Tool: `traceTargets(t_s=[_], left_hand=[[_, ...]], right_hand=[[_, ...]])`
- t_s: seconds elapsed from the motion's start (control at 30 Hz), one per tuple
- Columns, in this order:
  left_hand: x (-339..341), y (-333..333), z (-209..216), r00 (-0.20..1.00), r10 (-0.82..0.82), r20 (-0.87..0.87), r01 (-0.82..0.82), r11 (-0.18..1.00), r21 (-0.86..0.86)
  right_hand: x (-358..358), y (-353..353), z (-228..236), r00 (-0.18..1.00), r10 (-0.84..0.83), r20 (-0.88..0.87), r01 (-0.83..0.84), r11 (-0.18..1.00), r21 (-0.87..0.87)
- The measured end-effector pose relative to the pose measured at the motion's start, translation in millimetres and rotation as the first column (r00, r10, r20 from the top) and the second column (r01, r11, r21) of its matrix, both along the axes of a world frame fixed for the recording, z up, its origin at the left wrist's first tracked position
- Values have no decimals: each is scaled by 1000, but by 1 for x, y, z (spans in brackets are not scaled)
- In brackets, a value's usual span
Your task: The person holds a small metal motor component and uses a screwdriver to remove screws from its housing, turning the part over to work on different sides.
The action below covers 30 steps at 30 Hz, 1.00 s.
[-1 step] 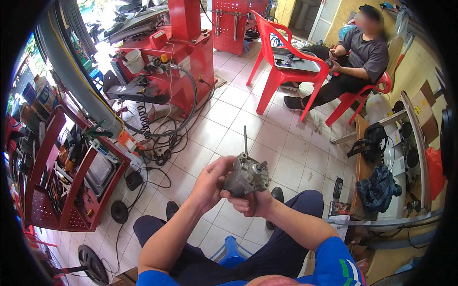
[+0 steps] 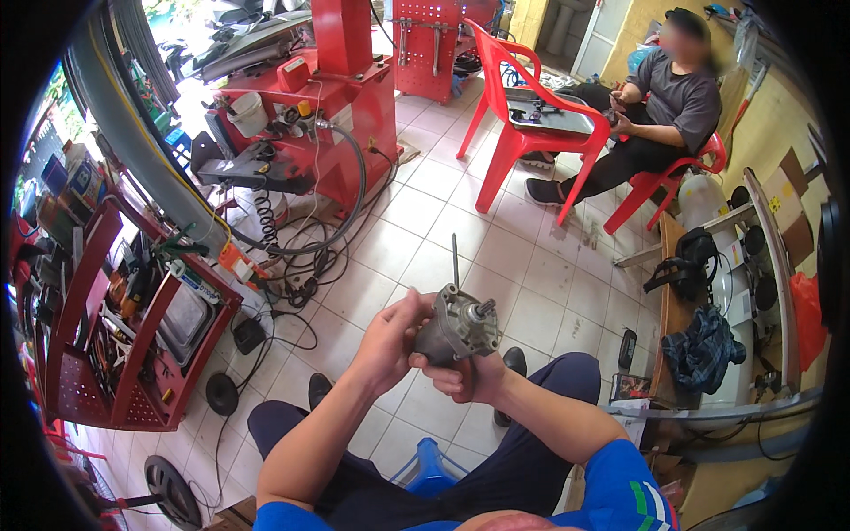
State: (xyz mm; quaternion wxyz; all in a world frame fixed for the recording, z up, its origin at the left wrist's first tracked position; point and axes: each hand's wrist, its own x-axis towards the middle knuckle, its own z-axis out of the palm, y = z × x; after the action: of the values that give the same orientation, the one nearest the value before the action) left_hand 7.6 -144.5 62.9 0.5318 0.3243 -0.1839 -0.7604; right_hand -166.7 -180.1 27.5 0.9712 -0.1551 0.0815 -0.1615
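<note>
Between my two hands, above my knees, is a grey cast-metal motor-like part with a round body and a short shaft on its upper face. A thin dark rod rises from its far edge; whether it is a bolt or a tool shaft I cannot tell. My right hand grips the part from below, fingers curled round its near side. My left hand is against its left side, with the index finger lifted and other fingertips hidden behind the body.
A red tool cart with tools stands left, near a red machine with cables on the tiles. Ahead, a red plastic chair holds a metal tray; a seated person works beside it. A blue stool is beneath me.
The fingers of my left hand have shifted slightly, the index finger lifting a little from the part. My right hand and the metal part stay where they were.
</note>
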Motion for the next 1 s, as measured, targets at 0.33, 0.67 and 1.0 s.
traceTargets(t_s=[0.33,0.67,1.0], left_hand=[[-7,4,0,989,115,90,-106,990,-93],[-3,2,-8,987,13,161,-2,998,-70],[-14,0,4,987,112,111,-108,993,-41]], right_hand=[[-1,5,-4,999,-30,-37,28,998,-48],[-4,3,-9,999,-16,-46,16,1000,-3],[-1,4,-3,996,-69,-49,70,998,9]])
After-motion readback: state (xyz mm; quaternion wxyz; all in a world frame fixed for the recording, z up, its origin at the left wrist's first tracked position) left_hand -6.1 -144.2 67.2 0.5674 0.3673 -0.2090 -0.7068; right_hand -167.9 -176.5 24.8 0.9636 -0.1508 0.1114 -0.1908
